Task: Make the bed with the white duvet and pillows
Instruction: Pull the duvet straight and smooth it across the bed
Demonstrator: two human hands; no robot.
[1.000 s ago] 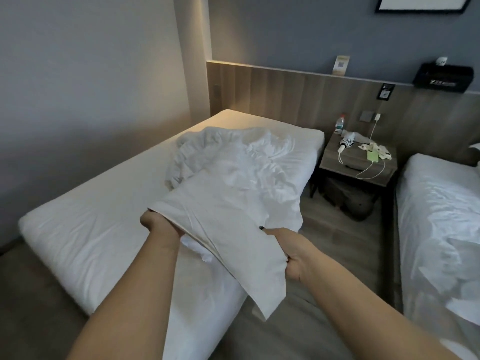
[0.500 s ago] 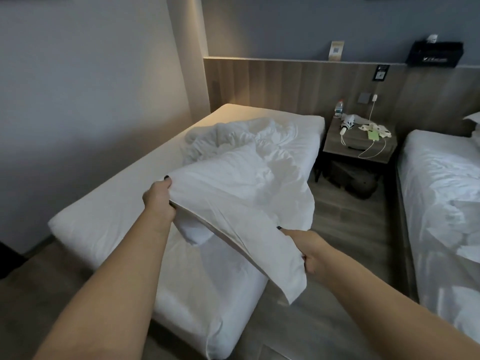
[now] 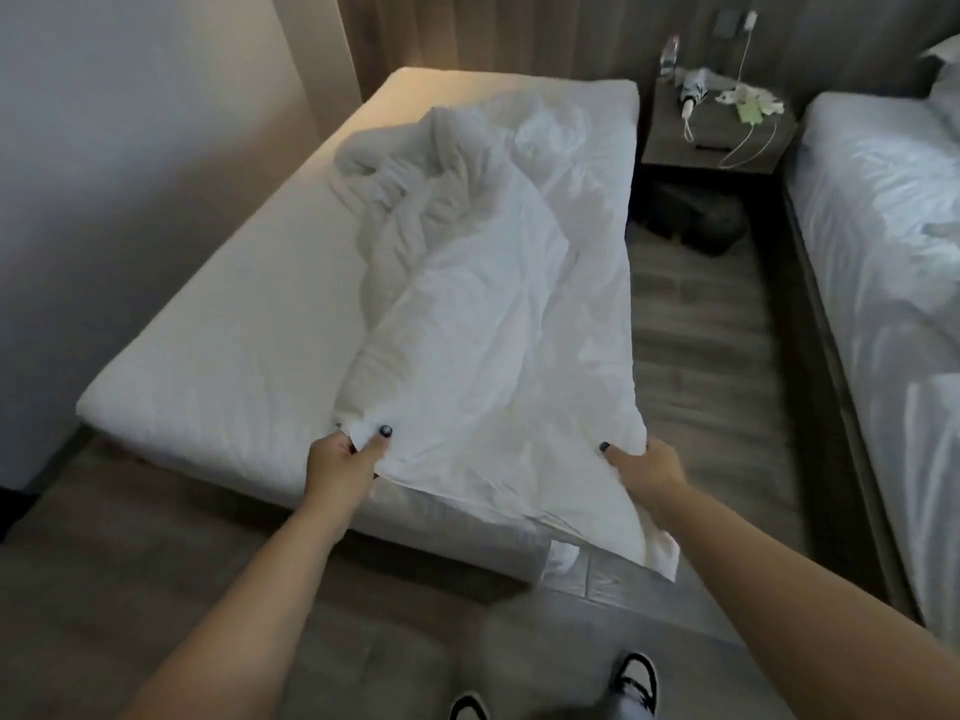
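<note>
Duvet [image 3: 483,314]: white, rumpled, lying along the bed's [image 3: 218,356] right half, near edge overhanging the foot
Left hand [image 3: 340,457]: pinching duvet edge
Right hand [image 3: 647,467]: apparently gripping the same edge

A plain pale wall [image 3: 130,148] fills the nine and ten o'clock side, warmed near twelve by soft yellow light falling along a vertical-slatted wooden panel [image 3: 519,28] that runs across the top. Grey-brown wood-plank flooring [image 3: 696,366] stretches from the middle toward five and six o'clock. At one o'clock stands a dark wooden bedside table [image 3: 711,142], its top cluttered with a small bottle [image 3: 670,49], white cables [image 3: 748,142] and a pale green object too small to identify. Beneath it sits a dark bag [image 3: 691,220] on the floor. A second white-sheeted bed [image 3: 883,241] runs down the three o'clock edge.
</note>
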